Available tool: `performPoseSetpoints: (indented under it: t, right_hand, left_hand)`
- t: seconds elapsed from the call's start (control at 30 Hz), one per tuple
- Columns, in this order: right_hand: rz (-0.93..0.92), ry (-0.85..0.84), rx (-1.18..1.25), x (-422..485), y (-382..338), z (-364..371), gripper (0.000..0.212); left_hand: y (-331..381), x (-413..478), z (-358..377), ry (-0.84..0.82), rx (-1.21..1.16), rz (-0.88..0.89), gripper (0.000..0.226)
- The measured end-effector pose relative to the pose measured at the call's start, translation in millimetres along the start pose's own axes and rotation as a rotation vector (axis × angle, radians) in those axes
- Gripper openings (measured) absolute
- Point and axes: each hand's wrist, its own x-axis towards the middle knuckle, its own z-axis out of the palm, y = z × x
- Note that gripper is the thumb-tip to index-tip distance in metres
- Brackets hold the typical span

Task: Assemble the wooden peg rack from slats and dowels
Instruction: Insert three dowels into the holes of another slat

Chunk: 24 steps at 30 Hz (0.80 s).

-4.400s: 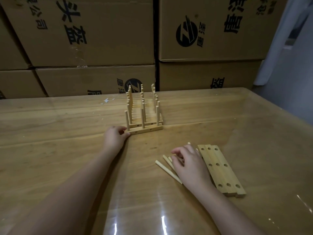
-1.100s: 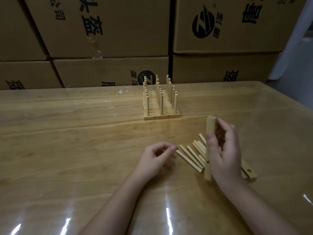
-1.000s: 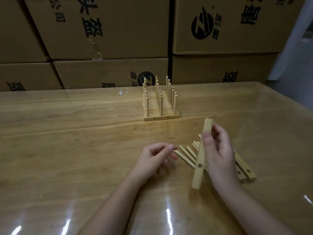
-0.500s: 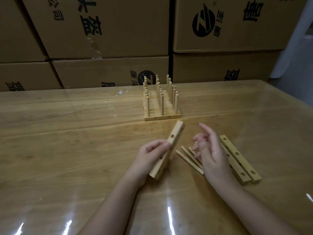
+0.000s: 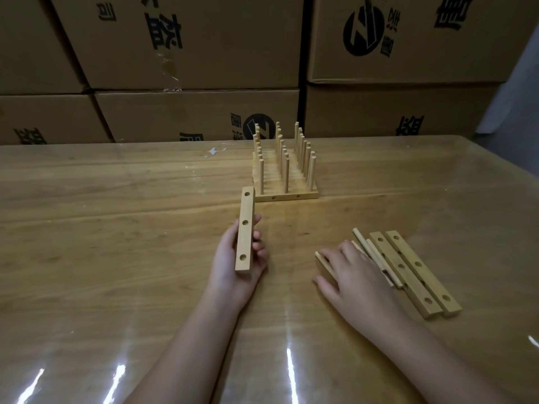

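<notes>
Wooden three-hole slat [image 5: 245, 231] gripped in left hand [image 5: 233, 265]; right hand [image 5: 355, 275] lies flat on loose dowels [image 5: 368, 247] near table [image 5: 116, 258]'s right edge.

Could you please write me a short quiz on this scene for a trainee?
1. True or false: the left hand grips a slat with three holes.
2. How many spare slats lie flat on the table beside the right hand?
3. The right hand rests on: A) loose dowels, B) a hammer, C) a glue bottle.
Key: 1 true; 2 two; 3 A.
</notes>
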Motion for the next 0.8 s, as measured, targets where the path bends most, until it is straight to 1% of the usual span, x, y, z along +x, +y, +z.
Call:
performPoseSetpoints:
  t: [0.13,0.2,0.27,0.33,0.4,0.47,0.53,0.6,0.7,0.8]
  right_hand:
    - [-0.018,-0.018,0.0,0,-1,0,0.044]
    - [-0.019,-0.015,0.053,-1,-3,0,0.044]
    - [0.024,0.03,0.202,0,-4,-1,0.046]
    - [0.087,0.151,0.405,1,-3,-4,0.044]
    - [0.105,0.305,0.568,1,0,-7,0.032]
    - [0.14,0.39,0.781,1,1,-12,0.019]
    - [0.2,0.392,1.002,2,1,-15,0.014]
    - [0.26,0.363,1.149,3,1,-16,0.014]
    - [0.303,0.361,1.268,4,2,-16,0.012]
    - [0.31,0.387,1.307,6,4,-14,0.01]
  left_hand:
    - [-2,0,-1,0.009,0.002,0.01,0.032]
    - [-3,-1,-1,0.005,0.031,0.016,0.032]
    - [-4,-1,-1,-0.001,0.071,0.029,0.032]
    - [-6,-1,-1,-0.008,0.128,0.048,0.032]
    - [-8,-2,-1,-0.021,0.217,0.069,0.033]
    - [-10,-3,-1,-0.036,0.325,0.089,0.035]
    - [-11,-5,1,-0.059,0.44,0.106,0.038]
    - [-13,-8,2,-0.091,0.546,0.131,0.039]
    - [-16,-11,5,-0.14,0.661,0.136,0.034]
    - [-17,-13,6,-0.167,0.744,0.146,0.038]
